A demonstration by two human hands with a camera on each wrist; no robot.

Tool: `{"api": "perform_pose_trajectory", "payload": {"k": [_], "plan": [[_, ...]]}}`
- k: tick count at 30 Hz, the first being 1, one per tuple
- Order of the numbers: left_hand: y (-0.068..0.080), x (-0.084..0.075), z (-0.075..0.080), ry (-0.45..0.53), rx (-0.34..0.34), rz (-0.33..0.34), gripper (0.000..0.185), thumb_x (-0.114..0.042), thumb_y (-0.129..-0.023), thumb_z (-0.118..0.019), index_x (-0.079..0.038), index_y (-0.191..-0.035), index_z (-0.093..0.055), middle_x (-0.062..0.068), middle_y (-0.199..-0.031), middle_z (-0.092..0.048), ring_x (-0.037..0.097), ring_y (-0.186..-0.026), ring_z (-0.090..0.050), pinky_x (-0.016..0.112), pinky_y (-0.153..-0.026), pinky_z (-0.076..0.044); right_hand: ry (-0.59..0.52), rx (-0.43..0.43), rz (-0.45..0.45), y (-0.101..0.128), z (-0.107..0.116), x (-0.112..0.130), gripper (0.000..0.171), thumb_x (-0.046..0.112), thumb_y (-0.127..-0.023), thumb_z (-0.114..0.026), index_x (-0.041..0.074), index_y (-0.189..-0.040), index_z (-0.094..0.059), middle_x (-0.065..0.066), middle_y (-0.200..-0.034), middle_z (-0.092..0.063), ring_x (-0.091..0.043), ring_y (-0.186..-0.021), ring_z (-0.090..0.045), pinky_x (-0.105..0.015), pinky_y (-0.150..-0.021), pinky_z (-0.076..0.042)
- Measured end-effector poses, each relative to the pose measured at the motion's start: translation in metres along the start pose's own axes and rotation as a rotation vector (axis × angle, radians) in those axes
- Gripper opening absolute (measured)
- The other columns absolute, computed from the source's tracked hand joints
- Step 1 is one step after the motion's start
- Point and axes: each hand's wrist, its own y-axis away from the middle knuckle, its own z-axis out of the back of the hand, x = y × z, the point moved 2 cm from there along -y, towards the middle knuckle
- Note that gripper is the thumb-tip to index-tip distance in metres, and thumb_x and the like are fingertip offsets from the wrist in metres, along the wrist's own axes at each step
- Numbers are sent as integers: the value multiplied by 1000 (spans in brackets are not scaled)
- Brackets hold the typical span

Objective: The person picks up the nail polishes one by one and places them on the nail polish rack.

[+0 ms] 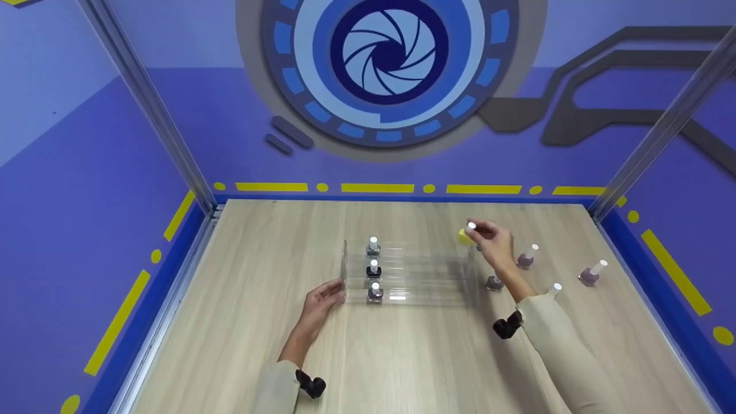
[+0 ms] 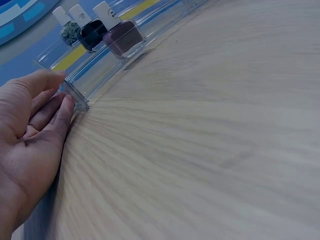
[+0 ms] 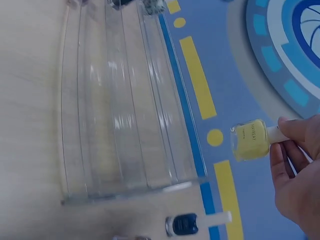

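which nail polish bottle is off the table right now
The yellow bottle, pinched by its white cap in the right hand; the other bottles stand on the clear rack or the table.

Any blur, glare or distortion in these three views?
Head view: wide-angle bend in the frame posts, soft overall. Left wrist view: wooden table streaks with motion blur, though the left hand stays fairly sharp. Right wrist view: glare on the clear rack, while the label on the yellow bottle is too soft to read.
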Motion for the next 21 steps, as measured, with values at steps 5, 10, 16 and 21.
{"api": "perform_pose_trajectory", "payload": {"k": [5,10,16,21], "plan": [[-1,1,0,5,3,0,49,-7,-99,-65,8,-143,-51,27,-150,-51,30,-140,-52,19,-101,-53,-6,64,8,2,-25,2,32,14,-98,-69,-2,-126,-69,-25,-124,-70,-6,-95,-65,-8,-79,-52],[-1,2,1,6,7,-11,50,-7,-98,-65,9,-143,-51,28,-150,-51,25,-136,-55,18,-100,-53,-46,124,5,4,-51,3,32,12,-98,-69,-2,-127,-68,-24,-126,-70,-18,-106,-67,-9,-83,-52],[0,2,2,-6,10,-15,48,-7,-99,-64,8,-143,-52,27,-150,-51,24,-135,-56,17,-99,-53,-91,164,-1,5,-79,4,28,4,-96,-69,-2,-123,-70,-24,-125,-70,-22,-109,-68,-10,-85,-53],[-1,2,1,3,15,-17,50,-8,-98,-66,9,-143,-50,28,-150,-50,25,-136,-55,18,-100,-53,-129,143,21,6,-95,1,26,1,-93,-71,-6,-119,-72,-26,-121,-71,-27,-108,-69,-9,-81,-52]]}}
